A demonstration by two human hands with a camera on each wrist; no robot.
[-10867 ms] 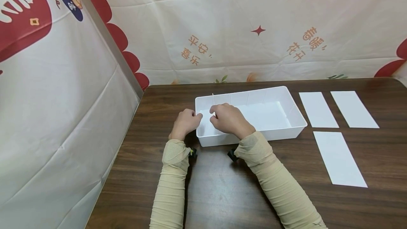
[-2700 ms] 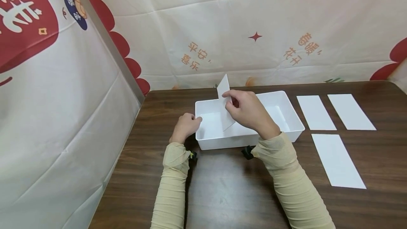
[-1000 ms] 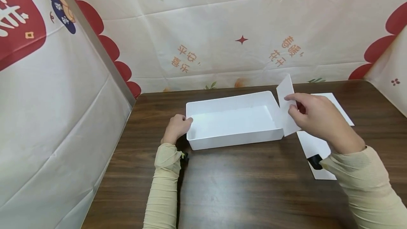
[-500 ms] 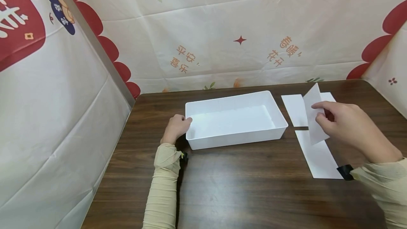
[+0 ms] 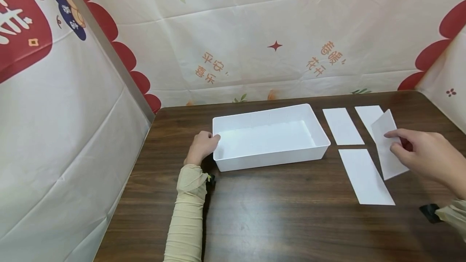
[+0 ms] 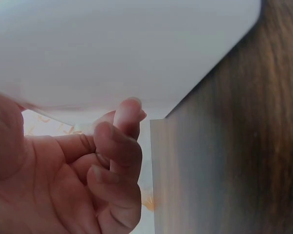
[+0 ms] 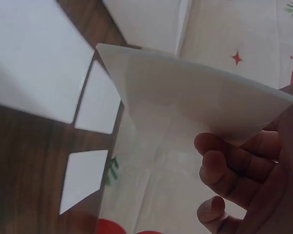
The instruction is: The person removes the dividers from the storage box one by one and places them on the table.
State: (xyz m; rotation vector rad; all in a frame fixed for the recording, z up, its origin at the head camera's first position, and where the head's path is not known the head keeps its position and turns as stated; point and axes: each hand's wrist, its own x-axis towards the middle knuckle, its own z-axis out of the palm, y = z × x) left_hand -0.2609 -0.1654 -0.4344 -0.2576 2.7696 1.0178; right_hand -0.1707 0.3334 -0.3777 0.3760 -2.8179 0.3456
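Observation:
A long white plastic tray (image 5: 269, 156) stands on the table, its inside bare. At its left end my left hand (image 5: 201, 145) grips the rim, thumb over the edge; in the left wrist view the curled fingers (image 6: 119, 146) lie against the outer wall. Over to the right, my right hand (image 5: 426, 153) pinches a white rectangular panel (image 5: 389, 148) by its near edge and holds it upright above the table. In the right wrist view the panel (image 7: 185, 92) spans the middle, thumb partly hidden behind it.
Three more flat white panels lie right of the tray: a back-left panel (image 5: 343, 126), a back-right panel (image 5: 367, 116) partly covered by the held one, and a front panel (image 5: 365, 177). A printed curtain (image 5: 240, 51) hangs behind the dark wooden table (image 5: 276, 213).
My right hand has lifted the panel out of the tray and carried it right, past the tray's end and over the flat panels. My left hand stays on the tray's rim.

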